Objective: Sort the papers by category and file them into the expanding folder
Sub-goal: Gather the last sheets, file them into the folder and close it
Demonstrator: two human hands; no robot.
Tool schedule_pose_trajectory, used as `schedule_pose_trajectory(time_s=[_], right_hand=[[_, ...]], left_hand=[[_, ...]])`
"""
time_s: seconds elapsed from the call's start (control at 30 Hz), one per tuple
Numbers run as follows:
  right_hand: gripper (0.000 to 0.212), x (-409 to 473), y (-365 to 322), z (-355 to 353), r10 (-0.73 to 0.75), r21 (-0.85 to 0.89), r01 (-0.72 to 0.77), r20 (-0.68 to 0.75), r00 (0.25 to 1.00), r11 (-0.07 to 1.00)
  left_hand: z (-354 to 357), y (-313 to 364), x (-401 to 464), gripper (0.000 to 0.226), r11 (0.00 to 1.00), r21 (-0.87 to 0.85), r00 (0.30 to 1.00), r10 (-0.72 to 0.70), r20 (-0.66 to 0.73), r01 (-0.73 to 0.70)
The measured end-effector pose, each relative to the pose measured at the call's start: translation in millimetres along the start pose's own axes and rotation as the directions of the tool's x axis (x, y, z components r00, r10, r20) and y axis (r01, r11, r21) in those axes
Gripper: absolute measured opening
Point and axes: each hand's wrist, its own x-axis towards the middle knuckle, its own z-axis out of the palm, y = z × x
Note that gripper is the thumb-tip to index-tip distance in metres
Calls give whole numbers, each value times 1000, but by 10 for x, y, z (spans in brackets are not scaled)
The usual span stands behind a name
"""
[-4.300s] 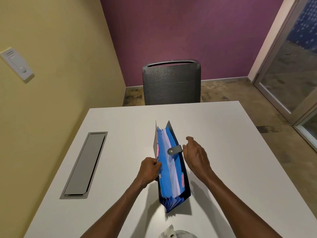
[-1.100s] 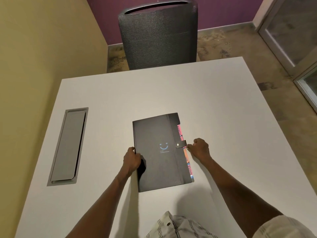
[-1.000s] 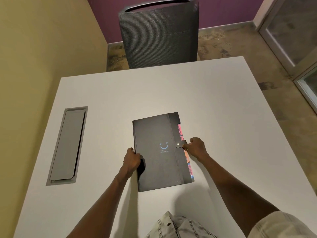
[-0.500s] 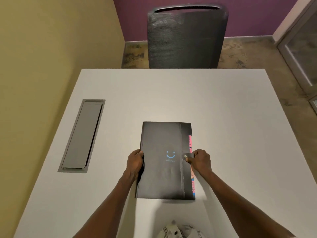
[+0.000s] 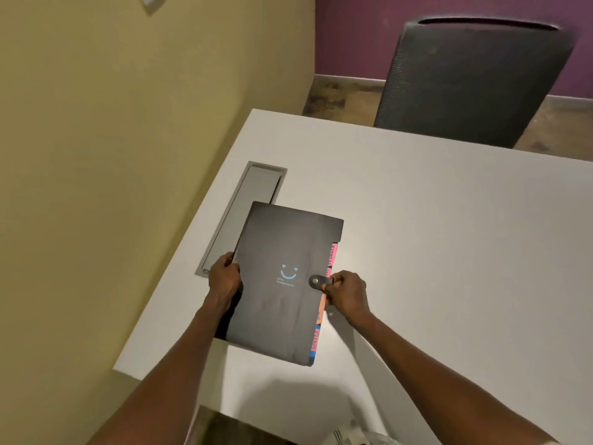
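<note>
The black expanding folder [image 5: 282, 303] with a blue smiley print is closed, its far left corner over the grey cable cover; whether it rests flat or is slightly lifted is unclear. Pink, orange and blue index tabs [image 5: 330, 261] stick out along its right edge. My left hand [image 5: 224, 279] grips the folder's left edge with curled fingers. My right hand [image 5: 346, 293] pinches the snap strap [image 5: 317, 281] at the right edge. No loose papers are visible.
The white table [image 5: 433, 252] has a grey recessed cable cover [image 5: 253, 200] near its left side, partly under the folder. A dark mesh chair [image 5: 468, 78] stands behind the far edge. A yellow wall runs close on the left.
The folder went from standing open on edge to lying closed with its strap over the front. Since half a second ago it has moved left toward the cable cover, both hands still on it.
</note>
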Motion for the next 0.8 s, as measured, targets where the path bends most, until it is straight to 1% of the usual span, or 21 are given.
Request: schedule_pose_trajectory(time_s=[0.1, 0.27, 0.33, 0.4, 0.5, 0.53, 0.6, 0.67, 0.73, 0.8], right_hand=[[5, 21, -167, 380, -10, -38, 11, 44, 999, 999], [1, 85, -344, 898, -8, -56, 13, 89, 996, 998], [6, 129, -374, 1062, -12, -74, 19, 90, 996, 997], [15, 169, -377, 1194, -10, -78, 19, 112, 994, 997], [21, 212, -349, 1317, 6, -104, 8, 127, 992, 995], [22, 227, -329, 1341, 7, -103, 5, 117, 993, 995], [23, 230, -321, 1358, 4, -75, 3, 91, 996, 997], [24, 206, -340, 1349, 0, -46, 3, 72, 997, 999], [25, 192, -356, 1339, -5, -43, 8, 68, 998, 999], [25, 175, -385, 1331, -9, -63, 15, 96, 995, 998]], left_hand=[[-320, -151, 244, 46, 999, 49, 999, -16, -39, 18], [-675, -312, 574, 35, 987, 155, 996, 62, -68, -51], [-763, -362, 690, 32, 985, 164, 995, 73, -73, -61], [-820, -462, 834, 24, 980, 189, 995, 76, -65, -62], [-854, -532, 927, 12, 954, 288, 996, 86, -13, -79], [-849, -544, 948, 13, 944, 314, 995, 100, 3, -96], [-844, -564, 977, 21, 926, 353, 991, 133, 28, -134], [-832, -568, 964, 28, 928, 342, 988, 146, 43, -151], [-827, -588, 939, 30, 931, 334, 989, 139, 51, -148], [-836, -615, 937, 30, 927, 350, 990, 121, 66, -137]])
